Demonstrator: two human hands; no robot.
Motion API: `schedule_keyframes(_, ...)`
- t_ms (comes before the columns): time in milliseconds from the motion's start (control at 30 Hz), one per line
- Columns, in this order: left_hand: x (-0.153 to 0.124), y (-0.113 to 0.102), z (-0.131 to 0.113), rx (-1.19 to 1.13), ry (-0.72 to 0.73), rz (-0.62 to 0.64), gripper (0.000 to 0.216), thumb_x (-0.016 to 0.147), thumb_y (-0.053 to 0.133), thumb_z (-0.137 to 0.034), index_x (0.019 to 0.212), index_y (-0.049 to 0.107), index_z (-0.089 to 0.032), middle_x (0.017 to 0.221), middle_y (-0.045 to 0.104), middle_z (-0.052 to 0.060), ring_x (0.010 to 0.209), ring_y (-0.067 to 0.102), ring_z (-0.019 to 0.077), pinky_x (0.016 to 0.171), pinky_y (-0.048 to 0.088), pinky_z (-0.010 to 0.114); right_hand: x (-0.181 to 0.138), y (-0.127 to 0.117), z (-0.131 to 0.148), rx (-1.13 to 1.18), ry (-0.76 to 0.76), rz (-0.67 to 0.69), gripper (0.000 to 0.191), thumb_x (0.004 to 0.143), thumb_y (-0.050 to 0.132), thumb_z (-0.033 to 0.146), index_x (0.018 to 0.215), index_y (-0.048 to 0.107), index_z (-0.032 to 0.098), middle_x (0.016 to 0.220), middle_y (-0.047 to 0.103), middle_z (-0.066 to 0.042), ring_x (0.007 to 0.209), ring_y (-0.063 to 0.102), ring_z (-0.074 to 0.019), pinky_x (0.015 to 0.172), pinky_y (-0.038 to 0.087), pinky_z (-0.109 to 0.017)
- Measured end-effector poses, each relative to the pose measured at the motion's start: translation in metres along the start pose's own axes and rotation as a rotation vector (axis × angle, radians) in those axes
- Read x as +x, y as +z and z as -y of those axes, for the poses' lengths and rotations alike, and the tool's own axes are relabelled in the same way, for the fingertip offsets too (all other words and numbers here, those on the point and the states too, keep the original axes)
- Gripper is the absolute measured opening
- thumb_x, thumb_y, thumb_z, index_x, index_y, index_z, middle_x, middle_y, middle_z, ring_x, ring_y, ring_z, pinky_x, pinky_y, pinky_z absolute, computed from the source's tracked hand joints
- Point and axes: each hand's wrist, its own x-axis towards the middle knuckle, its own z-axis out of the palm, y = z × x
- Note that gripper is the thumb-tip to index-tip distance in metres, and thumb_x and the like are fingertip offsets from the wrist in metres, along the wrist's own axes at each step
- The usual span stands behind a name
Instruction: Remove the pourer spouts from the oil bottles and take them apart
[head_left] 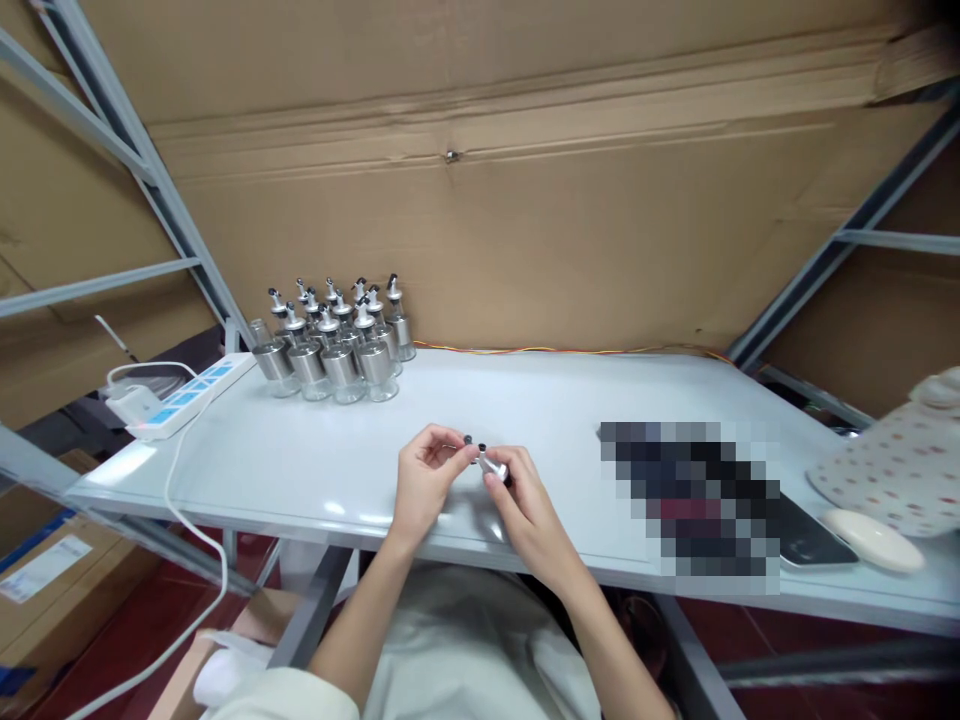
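My left hand point(426, 472) and my right hand point(523, 493) meet over the front edge of the white table point(300, 450). Between them is a small silver pourer cap with black tips point(486, 462). The right hand's fingers are wrapped round its silver body. The left hand's fingertips pinch its black end. Several glass bottles with steel bands and pourer tops point(334, 345) stand grouped at the back left of the table, well away from both hands.
A white power strip with blue switches point(180, 398) lies at the table's left end, its cable hanging down. A dark phone point(814, 545), a white oval object point(874, 538) and spotted cloth point(900, 460) sit at right. Cardboard walls and grey metal shelf struts surround the table.
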Motion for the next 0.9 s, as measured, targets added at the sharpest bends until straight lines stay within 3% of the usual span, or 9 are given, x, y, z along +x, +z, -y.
schedule_keyframes(167,-0.0022,0.0020,-0.0011,0.009,0.009,0.007,0.022,0.066,0.073,-0.028,0.082,0.066,-0.014,0.079,0.068,0.003,0.073,0.063,0.0118,0.071,0.052,0.024,-0.0027,-0.0001,-0.0039,0.060,0.051,-0.035,0.033,0.093,0.034,0.045,0.109,0.048,0.020,0.103,0.052,-0.009,0.096,0.053,-0.0200,0.086,0.043,-0.035)
schedule_keyframes(300,-0.0043,0.0010,-0.0018,0.045,-0.017,0.100,0.018,0.069,0.071,-0.027,0.081,0.071,-0.014,0.081,0.072,0.005,0.073,0.066,0.0139,0.076,0.055,0.027,-0.0026,-0.0004,-0.0055,0.075,0.052,-0.036,0.034,0.093,0.035,0.047,0.110,0.047,0.021,0.099,0.053,-0.008,0.093,0.053,-0.0200,0.084,0.043,-0.035)
schedule_keyframes(533,-0.0027,0.0010,-0.0005,0.023,-0.055,0.075,0.017,0.066,0.073,-0.026,0.078,0.073,-0.013,0.079,0.073,0.005,0.073,0.067,0.0148,0.070,0.057,0.025,-0.0032,-0.0018,-0.0038,0.033,-0.002,-0.029,0.027,0.093,0.039,0.041,0.108,0.050,0.021,0.098,0.053,-0.006,0.087,0.054,-0.0170,0.080,0.042,-0.031)
schedule_keyframes(700,-0.0030,0.0001,0.0020,0.034,-0.079,0.144,0.021,0.066,0.074,-0.029,0.079,0.072,-0.013,0.080,0.072,0.005,0.078,0.068,0.0157,0.070,0.057,0.025,-0.0008,-0.0003,0.0017,-0.039,-0.062,-0.040,0.020,0.095,0.034,0.031,0.093,0.050,0.019,0.087,0.053,-0.004,0.074,0.052,-0.0146,0.069,0.043,-0.027)
schedule_keyframes(900,-0.0043,0.0006,0.0009,0.155,-0.051,0.165,0.013,0.067,0.072,-0.024,0.074,0.073,-0.014,0.078,0.072,0.005,0.075,0.066,0.0139,0.065,0.052,0.020,-0.0001,0.0046,0.0016,-0.191,-0.036,-0.084,0.023,0.088,0.049,0.038,0.074,0.044,0.021,0.073,0.049,0.001,0.061,0.044,-0.0127,0.056,0.037,-0.025)
